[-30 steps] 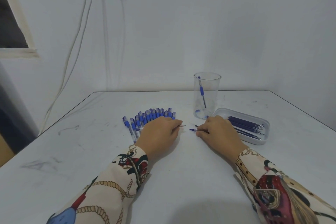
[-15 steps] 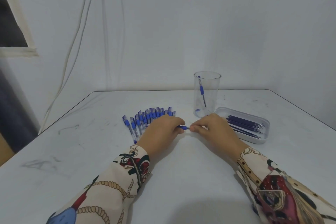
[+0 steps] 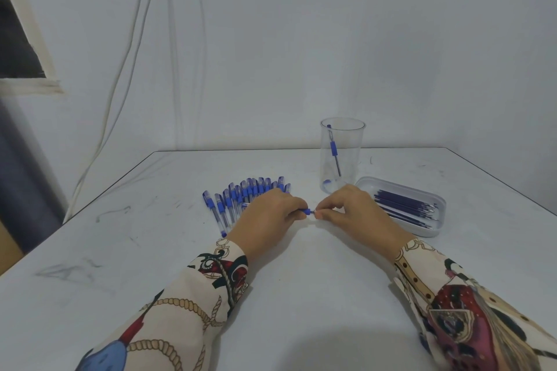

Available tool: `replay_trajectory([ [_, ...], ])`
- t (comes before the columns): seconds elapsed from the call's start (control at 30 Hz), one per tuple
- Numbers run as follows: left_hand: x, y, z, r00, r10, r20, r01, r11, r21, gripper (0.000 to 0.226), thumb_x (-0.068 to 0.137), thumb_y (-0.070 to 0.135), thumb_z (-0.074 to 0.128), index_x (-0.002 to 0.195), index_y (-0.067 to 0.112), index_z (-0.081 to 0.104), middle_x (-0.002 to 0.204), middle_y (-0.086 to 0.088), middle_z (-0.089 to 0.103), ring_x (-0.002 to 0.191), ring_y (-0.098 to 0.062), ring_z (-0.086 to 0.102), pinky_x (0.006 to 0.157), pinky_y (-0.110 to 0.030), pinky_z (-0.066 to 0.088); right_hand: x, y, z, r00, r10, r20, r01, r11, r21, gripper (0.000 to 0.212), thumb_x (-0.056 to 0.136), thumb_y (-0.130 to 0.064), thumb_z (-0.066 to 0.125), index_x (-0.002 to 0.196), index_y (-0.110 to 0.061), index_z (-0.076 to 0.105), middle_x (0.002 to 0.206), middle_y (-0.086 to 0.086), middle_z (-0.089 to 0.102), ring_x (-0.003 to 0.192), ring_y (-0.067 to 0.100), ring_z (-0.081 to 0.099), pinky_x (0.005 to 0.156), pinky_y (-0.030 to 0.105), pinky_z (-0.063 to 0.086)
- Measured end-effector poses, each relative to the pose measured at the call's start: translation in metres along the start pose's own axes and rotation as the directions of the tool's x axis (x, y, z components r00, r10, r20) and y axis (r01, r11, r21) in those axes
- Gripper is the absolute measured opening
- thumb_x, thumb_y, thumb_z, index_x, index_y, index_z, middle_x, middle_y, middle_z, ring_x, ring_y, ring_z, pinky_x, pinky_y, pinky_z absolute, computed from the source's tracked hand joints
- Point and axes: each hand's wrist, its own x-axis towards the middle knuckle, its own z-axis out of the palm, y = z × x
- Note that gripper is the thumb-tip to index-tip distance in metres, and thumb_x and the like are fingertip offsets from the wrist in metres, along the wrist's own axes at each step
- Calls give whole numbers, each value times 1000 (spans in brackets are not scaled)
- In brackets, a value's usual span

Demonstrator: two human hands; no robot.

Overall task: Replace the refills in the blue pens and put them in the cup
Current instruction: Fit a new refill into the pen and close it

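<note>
Pen [image 3: 306,211] pinched low over the table [image 3: 301,280] between left hand [image 3: 268,220], tight on its body, and right hand [image 3: 349,214], fingertips squeezed on its tip, near the cup [image 3: 342,156]: maybe twisted crooked, popping loose, rolling into the tray [image 3: 401,209].

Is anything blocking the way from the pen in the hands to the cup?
Nothing visible does. The pen is pinched between the left hand and right hand, and the cup stands open-topped just behind the right hand.
</note>
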Motion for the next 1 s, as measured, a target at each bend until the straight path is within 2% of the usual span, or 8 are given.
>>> replay_trajectory([
  [0.1,0,-1,0,1000,28,-8,-28,1000,13,21,93,23,54,106,14,67,83,-3,66,78,-14,46,69,-28,40,3,4,5,996,-74,51,82,979,-185,25,94,-33,52,109,-25,71,99,-2,70,83,8,46,74,23,37],
  [0.27,-1,2,-1,1000,16,26,-17,1000,18,24,94,25,52,108,14,67,83,-8,66,78,-19,50,69,-32,41,4,3,5,991,-136,16,136,958,-251,21,91,-28,60,106,-22,73,92,-2,71,85,10,42,75,23,28],
  [0.37,1,5,-2,999,16,28,-16,1000,17,24,94,24,51,108,12,67,84,-9,67,79,-23,53,71,-35,44,3,5,3,993,-113,-41,104,978,-183,17,86,-29,66,100,-23,75,88,-1,71,90,16,51,79,29,38],
  [0.43,1,6,-2,1000,10,28,-10,1000,17,23,94,23,51,107,12,67,82,-9,67,78,-23,54,72,-37,45,2,5,2,996,-56,-63,48,991,-124,18,85,-37,66,96,-26,75,89,-8,70,92,12,51,80,29,39],
  [0.57,1,4,-3,1000,-18,14,18,1000,2,22,94,25,52,104,13,68,80,-7,67,79,-22,53,74,-38,44,1,6,3,997,73,-26,-73,997,-23,19,89,-43,57,74,-36,67,73,-11,59,80,9,51,61,22,33],
  [0.7,1,4,-3,1000,-14,-5,14,1000,1,23,94,26,51,107,15,67,83,-5,67,80,-19,52,75,-36,44,2,7,5,992,128,17,-129,982,135,7,82,-35,69,84,-35,62,82,-16,61,78,1,50,67,21,35],
  [0.87,0,4,-3,1000,-12,-13,12,1000,10,24,95,26,50,107,15,67,84,-4,67,79,-18,52,74,-34,44,3,9,7,992,125,23,-127,982,143,3,87,-35,62,85,-38,62,85,-13,62,77,2,50,66,21,35],
  [1.0,0,4,-3,1000,-14,-22,14,1000,-2,23,94,26,51,108,15,67,84,-4,67,78,-17,50,74,-32,43,2,8,8,988,143,49,-150,972,183,11,90,-38,57,93,-32,66,85,-14,65,85,3,56,78,26,44],
])
